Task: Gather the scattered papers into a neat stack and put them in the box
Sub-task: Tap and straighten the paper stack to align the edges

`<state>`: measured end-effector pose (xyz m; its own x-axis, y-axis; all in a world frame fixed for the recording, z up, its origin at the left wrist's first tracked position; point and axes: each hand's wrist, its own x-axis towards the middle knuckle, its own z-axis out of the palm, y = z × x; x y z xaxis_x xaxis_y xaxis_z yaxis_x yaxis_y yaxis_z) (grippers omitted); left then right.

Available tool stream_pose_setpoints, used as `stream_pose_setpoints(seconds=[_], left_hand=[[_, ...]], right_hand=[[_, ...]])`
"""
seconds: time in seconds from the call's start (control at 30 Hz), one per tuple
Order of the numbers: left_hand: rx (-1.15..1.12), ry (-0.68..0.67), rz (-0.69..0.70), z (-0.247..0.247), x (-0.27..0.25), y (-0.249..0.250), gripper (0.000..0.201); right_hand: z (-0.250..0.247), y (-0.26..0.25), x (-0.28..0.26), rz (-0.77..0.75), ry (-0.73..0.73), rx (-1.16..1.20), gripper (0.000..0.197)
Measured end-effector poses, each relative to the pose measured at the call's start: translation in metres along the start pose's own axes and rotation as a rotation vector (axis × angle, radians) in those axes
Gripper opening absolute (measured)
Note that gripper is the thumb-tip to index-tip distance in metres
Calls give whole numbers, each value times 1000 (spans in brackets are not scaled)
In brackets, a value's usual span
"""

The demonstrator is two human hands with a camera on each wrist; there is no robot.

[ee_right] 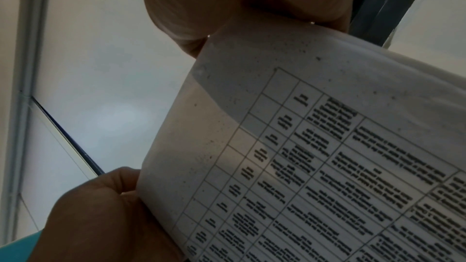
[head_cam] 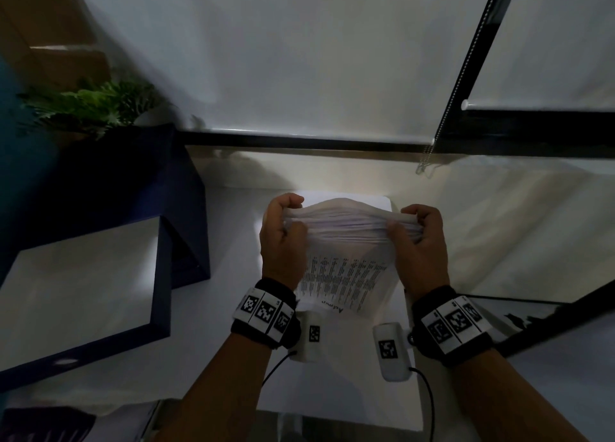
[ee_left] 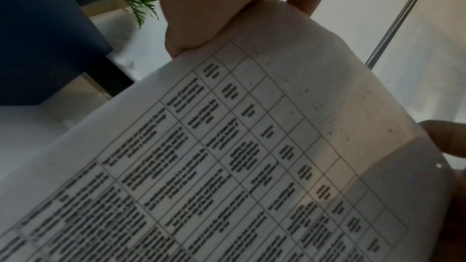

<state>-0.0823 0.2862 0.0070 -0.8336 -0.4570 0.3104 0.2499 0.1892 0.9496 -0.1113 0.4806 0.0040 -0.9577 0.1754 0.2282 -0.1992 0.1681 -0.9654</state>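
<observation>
A thick stack of printed papers [head_cam: 346, 231] stands on edge above the white table, its top edges fanned and bowed upward. My left hand [head_cam: 283, 228] grips the stack's left side, thumb in front and fingers behind. Its right side is held the same way by my right hand [head_cam: 421, 231]. The front sheet [ee_left: 252, 156] carries a printed table of text, also close up in the right wrist view [ee_right: 327, 156]. One loose white sheet [head_cam: 352, 368] lies flat on the table under my wrists. The dark blue box [head_cam: 163, 275] with a pale inside sits open at the left.
A tall dark blue block [head_cam: 133, 182] stands behind the box, with a green plant [head_cam: 90, 105] beyond it. White roller blinds [head_cam: 299, 58] and a bead chain [head_cam: 429, 162] hang at the back. A dark glossy surface [head_cam: 539, 321] borders the table on the right.
</observation>
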Motion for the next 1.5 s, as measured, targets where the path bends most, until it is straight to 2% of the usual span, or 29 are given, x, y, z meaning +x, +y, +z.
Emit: stream_pose_setpoints(seconds=[0.13, 0.37, 0.5, 0.63, 0.73, 0.87, 1.03, 1.23, 1.3, 1.4, 1.5], left_hand=[[4, -68, -9, -3, 1, 2, 34], [-12, -161, -42, -10, 4, 2, 26], [-8, -206, -45, -11, 5, -3, 30], [10, -173, -46, -9, 6, -3, 28], [31, -146, -39, -9, 8, -3, 22], [41, -130, -44, -8, 10, -2, 19], [36, -85, -43, -8, 11, -7, 16], [57, -15, -34, -6, 17, -11, 14], [38, -17, -56, -5, 19, -12, 14], [-24, -74, -20, -6, 18, -12, 19], [-161, -180, 48, -20, 20, -17, 55]], right_hand=[[-3, 2, 4, -4, -17, -25, 26], [-8, 3, 8, 0, -101, -30, 29], [-8, 1, 8, -8, -130, -12, 36], [-11, 2, 7, -25, -194, 64, 44], [-16, 2, 5, -81, -317, 128, 56], [-21, 4, 5, -135, -456, 93, 69], [-23, 0, 3, -139, -509, 177, 76], [-34, 0, 2, -188, -644, -9, 94], [-33, 1, 3, -206, -622, -61, 85], [-33, 4, 6, -155, -489, -22, 69], [-31, 8, 7, -86, -371, 36, 61]])
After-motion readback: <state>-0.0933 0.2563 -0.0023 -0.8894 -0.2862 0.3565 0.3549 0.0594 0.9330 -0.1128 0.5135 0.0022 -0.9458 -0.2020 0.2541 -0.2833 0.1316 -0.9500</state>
